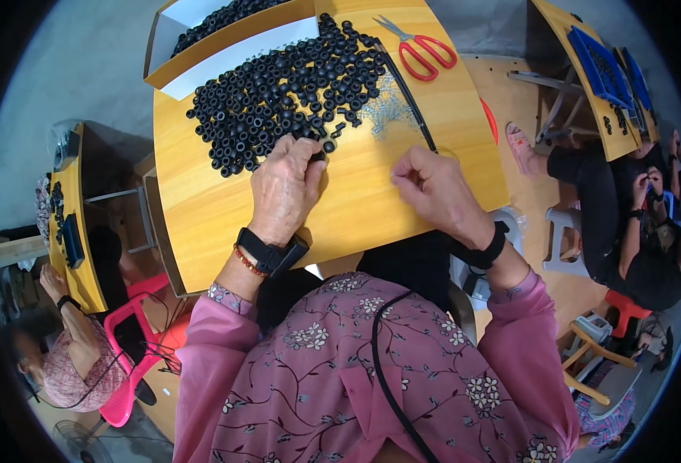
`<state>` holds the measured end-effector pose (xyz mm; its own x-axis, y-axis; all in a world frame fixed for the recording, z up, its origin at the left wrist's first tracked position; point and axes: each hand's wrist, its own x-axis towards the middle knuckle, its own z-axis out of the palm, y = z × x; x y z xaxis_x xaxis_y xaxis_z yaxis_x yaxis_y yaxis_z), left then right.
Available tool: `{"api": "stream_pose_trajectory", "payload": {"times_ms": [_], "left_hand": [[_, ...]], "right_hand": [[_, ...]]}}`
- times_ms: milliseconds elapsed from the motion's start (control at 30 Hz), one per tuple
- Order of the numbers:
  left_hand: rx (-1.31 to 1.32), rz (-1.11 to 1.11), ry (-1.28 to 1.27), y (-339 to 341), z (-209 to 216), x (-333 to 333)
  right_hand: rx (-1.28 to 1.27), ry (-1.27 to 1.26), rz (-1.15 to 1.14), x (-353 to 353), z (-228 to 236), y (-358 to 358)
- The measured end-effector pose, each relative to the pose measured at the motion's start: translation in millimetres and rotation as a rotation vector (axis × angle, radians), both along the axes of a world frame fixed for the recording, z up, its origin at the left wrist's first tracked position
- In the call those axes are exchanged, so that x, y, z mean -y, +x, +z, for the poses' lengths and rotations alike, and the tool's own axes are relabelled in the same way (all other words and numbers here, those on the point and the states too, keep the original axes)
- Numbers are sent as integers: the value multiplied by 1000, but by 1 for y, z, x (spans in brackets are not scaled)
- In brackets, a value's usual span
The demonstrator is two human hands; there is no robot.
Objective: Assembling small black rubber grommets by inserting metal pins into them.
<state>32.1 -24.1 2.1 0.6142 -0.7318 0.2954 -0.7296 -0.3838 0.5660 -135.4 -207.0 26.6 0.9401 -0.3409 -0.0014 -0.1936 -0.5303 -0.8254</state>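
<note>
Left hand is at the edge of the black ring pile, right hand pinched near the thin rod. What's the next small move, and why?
Probably lift one ring off the pile with the left hand toward the right hand: the left fingertips touch loose rings at the pile's edge, while the right hand's pinch sits apart beside the thin black rod.

the left hand [285, 185] hides its fingers' grip; the cardboard box [202, 46] is cut off at the top edge.

Left hand [285, 185] pinching black ring [319, 155] — right hand [431, 187] curled, beside.

Scissors [425, 52] right of rings [279, 85]
</note>
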Motion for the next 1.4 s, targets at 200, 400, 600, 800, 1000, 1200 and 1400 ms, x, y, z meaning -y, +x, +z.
{"api": "stream_pose_trajectory", "payload": {"times_ms": [200, 400, 600, 800, 1000, 1200, 1400], "left_hand": [[8, -18, -48, -1, 1, 0], [-13, -74, -323, -1, 12, -13], [-918, -55, -505, -26, 7, -44], [-1240, -32, -647, -31, -13, -53], [-1178, -36, -751, -30, -23, -50], [-1184, -53, -707, -27, -30, -54], [-1185, -74, -732, -27, -34, -56]], "right_hand": [[22, 213, -32, -10, -10, 0], [111, 199, 45, -13, -19, 0], [146, 435, 33, -20, -17, 9], [115, 558, 7, -36, 1, 32], [156, 657, 22, -62, 6, 57], [182, 560, 106, -73, -5, 68], [218, 324, 159, -72, -12, 70]]}}
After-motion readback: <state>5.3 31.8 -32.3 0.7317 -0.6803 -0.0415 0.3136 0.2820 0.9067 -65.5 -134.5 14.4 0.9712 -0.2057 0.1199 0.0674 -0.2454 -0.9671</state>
